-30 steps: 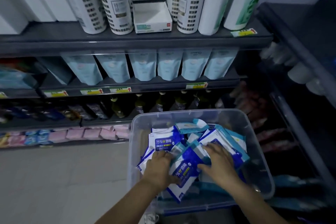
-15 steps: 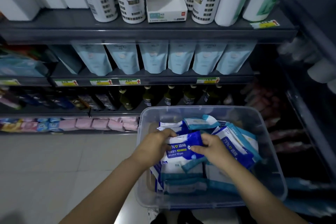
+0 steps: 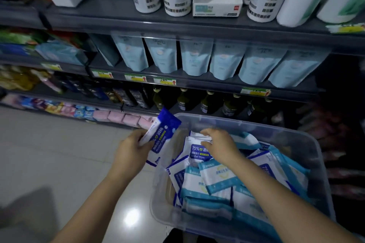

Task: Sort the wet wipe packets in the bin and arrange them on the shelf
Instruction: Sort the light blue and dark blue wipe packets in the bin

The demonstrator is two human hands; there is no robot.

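Pouches (image 3: pixel 195 59) above our bin (image 3: pixel 311 145) — left hand (image 3: pixel 132 150) grips a blue packet (image 3: pixel 166 128); right hand (image 3: pixel 221 144) on the pile (image 3: pixel 215 179), grip unclear

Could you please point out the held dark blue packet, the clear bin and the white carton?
dark blue packet (image 3: pixel 165 129): head view, its blue front face.
clear bin (image 3: pixel 276 133): head view, its far wall.
white carton (image 3: pixel 217 7): head view, its front panel.
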